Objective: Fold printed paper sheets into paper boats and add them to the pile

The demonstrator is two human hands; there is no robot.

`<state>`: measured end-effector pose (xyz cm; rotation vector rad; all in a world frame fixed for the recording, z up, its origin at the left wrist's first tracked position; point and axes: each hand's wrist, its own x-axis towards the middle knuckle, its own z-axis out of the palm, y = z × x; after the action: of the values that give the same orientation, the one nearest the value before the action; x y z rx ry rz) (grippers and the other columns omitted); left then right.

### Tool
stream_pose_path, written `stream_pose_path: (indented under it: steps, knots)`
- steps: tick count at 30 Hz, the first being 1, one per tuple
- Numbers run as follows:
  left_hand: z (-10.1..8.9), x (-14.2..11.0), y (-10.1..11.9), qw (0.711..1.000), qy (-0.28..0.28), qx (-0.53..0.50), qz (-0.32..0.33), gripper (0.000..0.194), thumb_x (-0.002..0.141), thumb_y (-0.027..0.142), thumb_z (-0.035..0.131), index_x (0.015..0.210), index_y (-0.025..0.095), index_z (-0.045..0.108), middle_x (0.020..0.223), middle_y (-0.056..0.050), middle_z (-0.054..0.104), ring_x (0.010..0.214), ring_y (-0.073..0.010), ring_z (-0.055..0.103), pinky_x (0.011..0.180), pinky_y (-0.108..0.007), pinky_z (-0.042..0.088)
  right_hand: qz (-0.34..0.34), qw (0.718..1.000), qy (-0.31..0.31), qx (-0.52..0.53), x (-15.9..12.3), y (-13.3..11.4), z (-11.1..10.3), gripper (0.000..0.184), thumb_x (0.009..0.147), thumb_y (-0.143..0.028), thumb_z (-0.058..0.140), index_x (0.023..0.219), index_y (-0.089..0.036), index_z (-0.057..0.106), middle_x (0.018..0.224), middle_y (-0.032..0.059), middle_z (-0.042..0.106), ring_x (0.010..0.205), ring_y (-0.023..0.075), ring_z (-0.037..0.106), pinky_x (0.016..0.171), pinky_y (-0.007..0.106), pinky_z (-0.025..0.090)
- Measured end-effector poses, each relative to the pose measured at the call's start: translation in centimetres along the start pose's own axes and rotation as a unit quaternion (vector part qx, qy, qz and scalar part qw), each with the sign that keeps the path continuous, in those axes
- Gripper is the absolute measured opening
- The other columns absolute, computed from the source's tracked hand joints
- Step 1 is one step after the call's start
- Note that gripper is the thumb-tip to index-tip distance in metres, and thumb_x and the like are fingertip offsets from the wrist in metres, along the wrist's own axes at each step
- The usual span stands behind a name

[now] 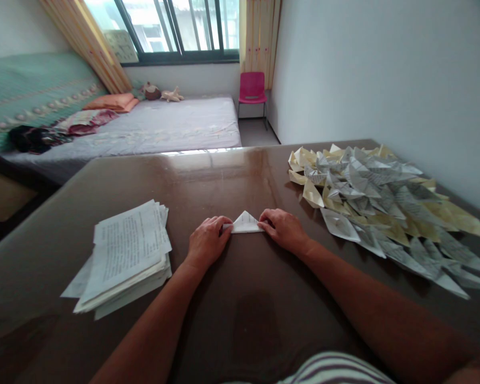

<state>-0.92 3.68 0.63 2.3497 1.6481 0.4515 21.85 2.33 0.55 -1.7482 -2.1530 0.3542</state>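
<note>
A small folded triangle of printed paper (pixel 245 222) lies on the dark brown table (pixel 232 176) in front of me. My left hand (pixel 206 241) pinches its left corner with curled fingers. My right hand (pixel 283 229) presses and grips its right corner, fingers closed on the paper. Both hands rest on the tabletop at the centre of the view.
A stack of printed sheets (pixel 124 256) lies to the left of my hands. A large heap of folded paper boats (pixel 380 202) covers the table's right side by the wall. Beyond the table stand a bed (pixel 152 128) and a pink chair (pixel 252 90).
</note>
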Motion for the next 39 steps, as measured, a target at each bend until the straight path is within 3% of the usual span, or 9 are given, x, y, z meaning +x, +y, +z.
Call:
stream_pose_path:
  steps: [5,9,12,14,17,20,25,33,39]
  knots:
    - [0.2,-0.2,0.4,0.999,0.022,0.044,0.010,0.025,0.092,0.035,0.045,0.111,0.029,0.061,0.096,-0.003,0.063,0.090,-0.0209,0.055,0.071,-0.030,0.045,0.001,1.000,-0.002,-0.024,0.0,-0.2,-0.2,0.017,0.090,-0.038,0.052,0.089,-0.023,0.061,0.085,0.0027,0.066,0.079,0.0173,0.058,0.062,0.027,0.033]
    - [0.5,-0.7,1.0,0.988,0.080,0.082,0.103,0.032,0.093,0.024,0.046,0.122,0.027,0.058,0.115,-0.007,0.058,0.110,-0.0245,0.046,0.089,-0.036,0.045,0.001,1.000,-0.002,-0.030,0.0,-0.4,-0.1,0.016,0.090,-0.038,0.053,0.089,-0.023,0.060,0.084,0.0022,0.066,0.078,0.0169,0.058,0.061,0.027,0.033]
    - [0.7,-1.1,1.6,0.975,0.044,0.076,0.203,0.036,0.092,0.016,0.044,0.124,0.026,0.058,0.119,-0.007,0.058,0.113,-0.0239,0.045,0.095,-0.038,0.043,-0.002,0.999,0.003,-0.035,0.0,-0.3,0.1,0.015,0.090,-0.037,0.053,0.088,-0.023,0.060,0.084,0.0018,0.066,0.079,0.0169,0.058,0.061,0.027,0.032]
    - [0.9,-1.4,2.0,0.972,0.004,0.072,0.222,0.037,0.092,0.016,0.045,0.125,0.026,0.057,0.117,-0.006,0.059,0.111,-0.0237,0.047,0.092,-0.038,0.045,-0.003,0.999,0.005,-0.036,0.0,-0.3,0.1,0.015,0.091,-0.036,0.052,0.088,-0.023,0.060,0.084,0.0020,0.065,0.078,0.0170,0.058,0.062,0.027,0.033]
    - [1.1,-1.6,2.4,0.975,-0.019,0.074,0.210,0.039,0.091,0.017,0.047,0.126,0.029,0.056,0.119,-0.006,0.058,0.110,-0.0240,0.048,0.090,-0.039,0.046,-0.026,0.999,0.019,-0.030,-0.2,-0.3,-0.1,0.016,0.091,-0.035,0.052,0.094,-0.023,0.062,0.091,0.0036,0.064,0.084,0.0176,0.056,0.067,0.027,0.036]
    - [1.1,-1.6,2.4,0.977,-0.013,0.071,0.202,0.040,0.090,0.016,0.048,0.126,0.032,0.057,0.120,-0.006,0.058,0.110,-0.0231,0.048,0.091,-0.038,0.046,-0.110,0.992,0.038,-0.040,-0.5,-0.8,-0.5,0.020,0.091,-0.031,0.053,0.106,-0.026,0.065,0.105,0.0059,0.062,0.098,0.0202,0.052,0.078,0.030,0.037]
    - [0.9,-1.6,2.1,0.979,-0.005,0.059,0.195,0.043,0.088,0.012,0.050,0.123,0.034,0.059,0.120,-0.003,0.060,0.109,-0.0225,0.049,0.089,-0.036,0.049,-0.194,0.977,-0.017,-0.084,-1.2,-1.4,-1.3,0.023,0.091,-0.030,0.050,0.103,-0.025,0.069,0.097,0.0073,0.065,0.094,0.0209,0.053,0.077,0.033,0.035]
    - [0.0,-1.5,1.1,0.985,0.013,0.113,0.130,0.032,0.089,0.011,0.044,0.103,0.027,0.067,0.107,-0.003,0.066,0.100,-0.0216,0.055,0.073,-0.032,0.051,-0.146,0.985,-0.027,-0.087,-0.8,0.3,-1.9,0.026,0.089,-0.033,0.050,0.074,-0.021,0.067,0.080,0.0040,0.065,0.075,0.0161,0.057,0.068,0.030,0.032]
    - [0.1,-1.3,1.2,0.981,0.037,0.127,0.144,0.019,0.086,0.012,0.045,0.091,0.018,0.063,0.100,-0.008,0.062,0.096,-0.0231,0.053,0.085,-0.036,0.048,-0.029,0.999,0.029,0.022,-0.2,1.3,-1.1,0.030,0.081,-0.048,0.062,0.097,-0.023,0.064,0.098,0.0035,0.062,0.086,0.0162,0.057,0.068,0.026,0.039]
